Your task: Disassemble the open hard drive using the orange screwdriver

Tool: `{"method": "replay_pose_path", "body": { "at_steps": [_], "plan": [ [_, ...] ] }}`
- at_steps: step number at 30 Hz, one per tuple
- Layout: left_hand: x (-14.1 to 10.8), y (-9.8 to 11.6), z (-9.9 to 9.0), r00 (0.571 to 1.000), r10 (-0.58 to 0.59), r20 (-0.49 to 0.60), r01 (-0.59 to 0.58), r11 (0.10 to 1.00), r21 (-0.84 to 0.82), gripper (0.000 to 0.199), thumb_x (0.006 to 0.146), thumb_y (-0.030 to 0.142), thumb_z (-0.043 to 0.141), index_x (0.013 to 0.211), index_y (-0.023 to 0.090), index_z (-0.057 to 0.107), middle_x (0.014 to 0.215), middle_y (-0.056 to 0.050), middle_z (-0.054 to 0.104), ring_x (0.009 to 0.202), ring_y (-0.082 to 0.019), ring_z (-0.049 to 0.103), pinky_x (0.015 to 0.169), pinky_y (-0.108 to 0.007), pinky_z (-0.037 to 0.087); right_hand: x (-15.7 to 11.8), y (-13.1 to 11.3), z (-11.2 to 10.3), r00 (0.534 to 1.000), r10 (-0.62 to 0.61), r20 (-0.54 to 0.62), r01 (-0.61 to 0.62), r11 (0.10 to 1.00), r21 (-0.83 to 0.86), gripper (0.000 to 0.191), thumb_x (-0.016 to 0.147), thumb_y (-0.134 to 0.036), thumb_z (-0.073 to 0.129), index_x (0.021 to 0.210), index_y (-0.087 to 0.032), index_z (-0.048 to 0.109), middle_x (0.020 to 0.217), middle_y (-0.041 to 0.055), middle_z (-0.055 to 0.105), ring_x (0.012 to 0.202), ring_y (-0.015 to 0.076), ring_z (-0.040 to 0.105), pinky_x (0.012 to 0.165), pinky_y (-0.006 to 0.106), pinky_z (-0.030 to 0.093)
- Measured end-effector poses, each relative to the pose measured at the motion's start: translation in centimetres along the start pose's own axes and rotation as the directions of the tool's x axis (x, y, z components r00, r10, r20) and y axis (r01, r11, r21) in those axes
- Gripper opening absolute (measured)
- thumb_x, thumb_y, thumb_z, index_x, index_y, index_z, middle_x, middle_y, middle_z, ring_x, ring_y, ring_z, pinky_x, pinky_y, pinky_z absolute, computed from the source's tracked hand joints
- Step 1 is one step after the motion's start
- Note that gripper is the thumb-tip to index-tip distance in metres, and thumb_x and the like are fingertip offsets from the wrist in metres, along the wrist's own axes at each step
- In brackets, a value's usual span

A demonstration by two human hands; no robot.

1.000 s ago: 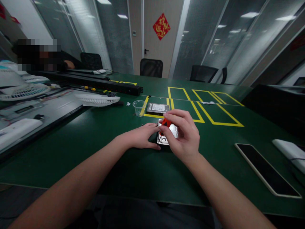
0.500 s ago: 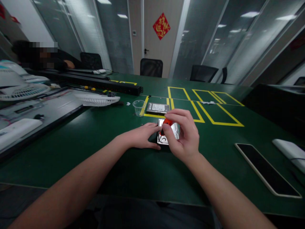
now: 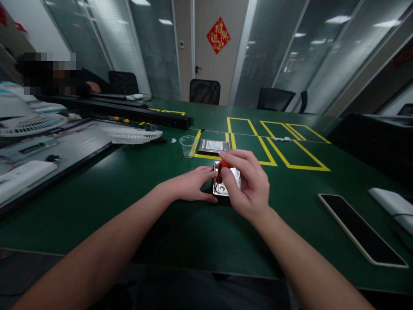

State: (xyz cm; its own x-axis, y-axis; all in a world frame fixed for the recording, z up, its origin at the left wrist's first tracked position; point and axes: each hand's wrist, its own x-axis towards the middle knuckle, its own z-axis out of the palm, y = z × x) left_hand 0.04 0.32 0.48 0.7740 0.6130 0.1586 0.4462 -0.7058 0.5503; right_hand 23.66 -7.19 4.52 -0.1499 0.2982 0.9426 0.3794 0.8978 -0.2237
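Observation:
A silver hard drive [image 3: 226, 190] lies on the green table in front of me. My left hand [image 3: 192, 184] grips its left side, thumb at the near corner and fingers at the far one. Pinched in the fingers of my right hand [image 3: 250, 183] is a screwdriver [image 3: 221, 169] with a red and black handle. It stands nearly upright over the left part of the drive, its shaft pointing down at the drive's top. Whether the tip sits in a screw is too small to tell. My right hand covers the drive's right side.
Behind the drive, a second hard drive [image 3: 213, 146] sits inside a yellow tape outline, with a clear plastic cup [image 3: 188, 147] beside it. A phone-like dark slab [image 3: 359, 228] lies at right. Fan parts and a white grille [image 3: 132, 135] fill the left, where another person sits.
My right fingers have shifted slightly left and turned on the screwdriver, so more of its handle shows. My left hand and the drive have stayed put.

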Motion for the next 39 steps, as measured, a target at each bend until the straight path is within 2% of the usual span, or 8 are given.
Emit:
{"method": "replay_pose_path", "body": {
  "at_steps": [4, 7, 11, 15, 19, 24, 30, 39],
  "plan": [
    [0.04, 0.17, -0.02, 1.000, 0.006, 0.002, -0.006, 1.000, 0.002, 0.086, 0.104, 0.057, 0.104, 0.177, 0.027, 0.072, 0.187, -0.020, 0.072, 0.179, -0.053, 0.062, 0.147, -0.071, 0.055, 0.02, -0.08, -0.12, 1.000, 0.000, 0.007, 0.000, 0.999, 0.049, 0.044, 0.123, -0.016, 0.067, 0.158, -0.031, 0.088, 0.142, 0.0128, 0.089, 0.128, 0.0304, 0.088, 0.107, 0.052, 0.079],
    [0.01, 0.40, -0.13, 1.000, -0.010, 0.008, 0.010, 1.000, 0.003, 0.084, 0.105, 0.057, 0.104, 0.176, 0.026, 0.072, 0.183, -0.019, 0.074, 0.176, -0.052, 0.065, 0.147, -0.069, 0.055, 0.07, -0.09, 0.06, 1.000, 0.000, -0.011, 0.000, 0.999, 0.040, 0.039, 0.122, -0.017, 0.071, 0.154, -0.031, 0.088, 0.141, 0.0129, 0.088, 0.128, 0.0308, 0.087, 0.108, 0.053, 0.079],
    [-0.13, 0.45, -0.20, 1.000, -0.029, 0.009, 0.029, 1.000, -0.004, 0.089, 0.105, 0.060, 0.103, 0.181, 0.028, 0.069, 0.189, -0.018, 0.069, 0.178, -0.051, 0.062, 0.149, -0.066, 0.054, 0.19, -0.17, 0.17, 1.000, -0.006, -0.028, 0.006, 1.000, -0.016, 0.030, 0.120, -0.021, 0.079, 0.147, -0.030, 0.087, 0.137, 0.0125, 0.088, 0.124, 0.0315, 0.087, 0.103, 0.053, 0.079],
    [-0.13, 0.26, -0.22, 0.998, -0.065, 0.027, 0.064, 0.998, 0.016, 0.093, 0.103, 0.062, 0.104, 0.183, 0.028, 0.068, 0.187, -0.020, 0.070, 0.180, -0.053, 0.060, 0.150, -0.071, 0.052, 0.25, -0.13, 0.11, 1.000, 0.000, -0.031, -0.001, 0.999, -0.046, 0.023, 0.118, -0.023, 0.084, 0.140, -0.030, 0.085, 0.134, 0.0126, 0.089, 0.122, 0.0323, 0.089, 0.103, 0.054, 0.081],
    [-0.04, 0.19, -0.32, 0.998, -0.059, 0.033, 0.059, 0.998, 0.010, 0.098, 0.099, 0.062, 0.107, 0.183, 0.027, 0.069, 0.187, -0.021, 0.070, 0.181, -0.057, 0.058, 0.149, -0.073, 0.053, 0.07, 0.25, 0.28, 1.000, 0.001, -0.027, 0.000, 1.000, 0.021, 0.028, 0.118, -0.022, 0.086, 0.145, -0.030, 0.082, 0.133, 0.0118, 0.089, 0.123, 0.0306, 0.090, 0.101, 0.050, 0.082],
    [-0.10, 0.02, -0.20, 1.000, -0.026, 0.012, 0.026, 1.000, 0.009, 0.093, 0.101, 0.062, 0.105, 0.181, 0.029, 0.071, 0.188, -0.019, 0.071, 0.180, -0.054, 0.060, 0.150, -0.071, 0.053, -0.03, 0.31, 0.28, 0.999, -0.018, -0.028, 0.018, 1.000, -0.005, 0.031, 0.118, -0.022, 0.089, 0.147, -0.032, 0.086, 0.135, 0.0103, 0.092, 0.122, 0.0306, 0.091, 0.103, 0.051, 0.082],
    [0.08, -0.02, -0.05, 0.999, -0.036, 0.014, 0.036, 0.999, 0.024, 0.093, 0.100, 0.061, 0.107, 0.179, 0.029, 0.072, 0.185, -0.020, 0.073, 0.179, -0.054, 0.061, 0.149, -0.072, 0.053, 0.11, -0.26, 0.04, 1.000, 0.008, -0.016, -0.007, 0.999, 0.038, 0.036, 0.125, -0.018, 0.067, 0.152, -0.030, 0.088, 0.137, 0.0116, 0.091, 0.124, 0.0291, 0.091, 0.105, 0.050, 0.081],
    [-0.03, 0.13, -0.07, 0.999, -0.032, 0.007, 0.032, 0.999, 0.012, 0.096, 0.100, 0.060, 0.107, 0.183, 0.030, 0.070, 0.184, -0.019, 0.074, 0.178, -0.053, 0.064, 0.149, -0.071, 0.053, -0.09, 0.28, 0.10, 1.000, 0.003, -0.022, -0.005, 0.999, -0.053, 0.031, 0.119, -0.023, 0.082, 0.149, -0.032, 0.088, 0.135, 0.0114, 0.090, 0.121, 0.0311, 0.088, 0.101, 0.052, 0.080]
  ]
}}
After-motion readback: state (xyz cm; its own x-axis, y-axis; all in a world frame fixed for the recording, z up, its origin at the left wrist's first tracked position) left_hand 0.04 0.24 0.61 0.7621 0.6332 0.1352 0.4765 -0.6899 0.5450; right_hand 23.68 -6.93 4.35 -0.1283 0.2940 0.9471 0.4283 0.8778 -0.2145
